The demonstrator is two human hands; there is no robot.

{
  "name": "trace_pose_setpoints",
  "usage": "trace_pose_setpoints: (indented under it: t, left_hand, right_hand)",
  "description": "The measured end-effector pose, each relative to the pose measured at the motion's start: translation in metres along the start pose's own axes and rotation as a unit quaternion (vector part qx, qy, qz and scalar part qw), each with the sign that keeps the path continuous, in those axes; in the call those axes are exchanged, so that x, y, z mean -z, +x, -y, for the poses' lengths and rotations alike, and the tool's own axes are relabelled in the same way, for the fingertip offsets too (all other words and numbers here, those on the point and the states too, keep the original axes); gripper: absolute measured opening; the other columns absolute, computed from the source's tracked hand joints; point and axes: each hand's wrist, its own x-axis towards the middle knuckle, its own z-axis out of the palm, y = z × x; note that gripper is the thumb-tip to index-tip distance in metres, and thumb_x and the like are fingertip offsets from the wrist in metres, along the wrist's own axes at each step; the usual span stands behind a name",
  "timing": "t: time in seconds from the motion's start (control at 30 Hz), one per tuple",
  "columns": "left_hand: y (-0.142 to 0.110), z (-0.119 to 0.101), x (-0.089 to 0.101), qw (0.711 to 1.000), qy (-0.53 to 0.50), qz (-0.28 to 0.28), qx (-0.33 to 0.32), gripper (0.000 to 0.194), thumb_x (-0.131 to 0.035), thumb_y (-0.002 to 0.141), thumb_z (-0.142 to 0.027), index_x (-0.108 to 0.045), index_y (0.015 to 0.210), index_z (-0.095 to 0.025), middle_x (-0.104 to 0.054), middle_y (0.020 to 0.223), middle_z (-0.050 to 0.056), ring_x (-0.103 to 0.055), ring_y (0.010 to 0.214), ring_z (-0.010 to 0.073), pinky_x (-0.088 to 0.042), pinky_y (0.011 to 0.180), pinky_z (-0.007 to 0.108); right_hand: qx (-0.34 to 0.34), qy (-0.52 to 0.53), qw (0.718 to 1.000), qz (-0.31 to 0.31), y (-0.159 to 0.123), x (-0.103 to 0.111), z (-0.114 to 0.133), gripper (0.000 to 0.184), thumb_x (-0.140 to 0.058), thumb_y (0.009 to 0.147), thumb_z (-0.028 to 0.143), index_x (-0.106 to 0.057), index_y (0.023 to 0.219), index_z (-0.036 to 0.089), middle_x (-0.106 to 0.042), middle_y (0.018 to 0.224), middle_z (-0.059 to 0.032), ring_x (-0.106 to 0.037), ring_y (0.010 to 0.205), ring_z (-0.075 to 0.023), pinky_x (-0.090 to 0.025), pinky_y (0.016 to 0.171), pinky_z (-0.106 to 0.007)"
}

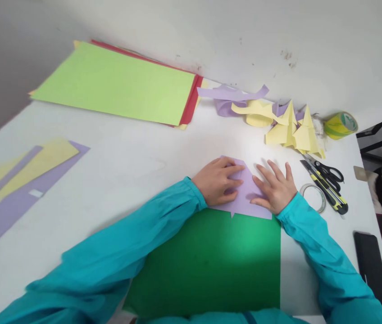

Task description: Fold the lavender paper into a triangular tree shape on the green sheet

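A folded piece of purple paper (pixel 245 198) lies over the far edge of a green sheet (pixel 211 261), with a small pointed tip sticking out on its near side. My left hand (pixel 220 181) rests on the paper's left part, fingers stretched across it and covering some of it. On the right side, my right hand (pixel 275 186) has its fingers spread, thumb and fingertips at the paper's edge. Neither hand grips anything that I can see. Both sleeves are teal.
Light green and red sheets (pixel 116 85) lie at the back left. Purple and yellow strips (pixel 42 166) are at the left. Folded yellow shapes (pixel 292 130), a tape roll (pixel 341 125), scissors (pixel 329 173), a utility knife (pixel 326 189), clear tape (pixel 313 198) and a black phone (pixel 373 270) lie right.
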Motion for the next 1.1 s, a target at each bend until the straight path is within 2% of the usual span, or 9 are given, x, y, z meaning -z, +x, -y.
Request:
trace_pose_setpoints:
  t: [0.23,0.37,0.57,0.87,1.0,1.1]
  left_hand:
    - [-0.002,0.002,-0.006,1.000,0.000,-0.014,-0.003,0.026,-0.057,0.081,-0.036,-0.074,0.097,-0.023,-0.059,0.127,0.008,-0.049,0.105,0.0294,-0.046,0.085,0.045]
    - [-0.002,0.002,-0.005,1.000,0.000,-0.016,-0.002,0.026,-0.056,0.081,-0.035,-0.074,0.097,-0.023,-0.059,0.127,0.007,-0.049,0.106,0.0296,-0.046,0.085,0.046]
    - [-0.001,0.001,0.000,1.000,-0.004,-0.008,-0.007,0.026,-0.055,0.082,-0.033,-0.073,0.098,-0.022,-0.059,0.128,0.009,-0.050,0.107,0.0295,-0.046,0.086,0.046]
    - [-0.002,0.003,-0.005,1.000,-0.001,-0.016,-0.009,0.027,-0.055,0.082,-0.033,-0.074,0.098,-0.023,-0.059,0.127,0.007,-0.050,0.106,0.0287,-0.045,0.086,0.044]
    - [-0.002,0.003,-0.008,1.000,0.000,-0.004,0.005,0.027,-0.055,0.081,-0.036,-0.073,0.098,-0.025,-0.058,0.129,0.006,-0.048,0.107,0.0285,-0.043,0.087,0.043]
    - [-0.002,0.002,-0.008,1.000,0.001,-0.005,0.010,0.028,-0.056,0.080,-0.038,-0.074,0.097,-0.025,-0.058,0.129,0.006,-0.047,0.106,0.0291,-0.043,0.087,0.044]
  right_hand:
    - [0.006,-0.007,0.999,-0.035,-0.029,0.001,-0.001,0.050,-0.056,0.081,0.062,-0.062,0.114,0.025,-0.052,0.137,-0.0116,-0.034,0.134,-0.0339,-0.008,0.108,-0.066]
    - [0.020,0.017,0.997,-0.075,-0.038,0.003,-0.004,0.037,-0.058,0.082,0.055,-0.065,0.103,0.025,-0.059,0.129,-0.0096,-0.042,0.130,-0.0305,-0.013,0.109,-0.062]
    - [0.050,0.089,0.991,-0.092,-0.041,0.008,-0.012,0.027,-0.057,0.083,0.048,-0.068,0.089,0.023,-0.065,0.121,-0.0086,-0.048,0.125,-0.0287,-0.019,0.110,-0.058]
    - [0.094,0.108,0.981,-0.130,-0.044,0.011,-0.010,0.024,-0.062,0.080,0.045,-0.068,0.079,0.021,-0.070,0.110,-0.0067,-0.056,0.117,-0.0276,-0.025,0.110,-0.053]
    - [0.114,0.131,0.973,-0.155,-0.046,0.010,-0.011,0.023,-0.063,0.080,0.042,-0.067,0.082,0.019,-0.072,0.104,-0.0079,-0.057,0.115,-0.0289,-0.029,0.107,-0.054]
    - [0.097,0.166,0.965,-0.179,-0.043,0.012,-0.015,0.020,-0.061,0.081,0.038,-0.067,0.086,0.020,-0.073,0.098,-0.0065,-0.059,0.113,-0.0284,-0.035,0.103,-0.053]
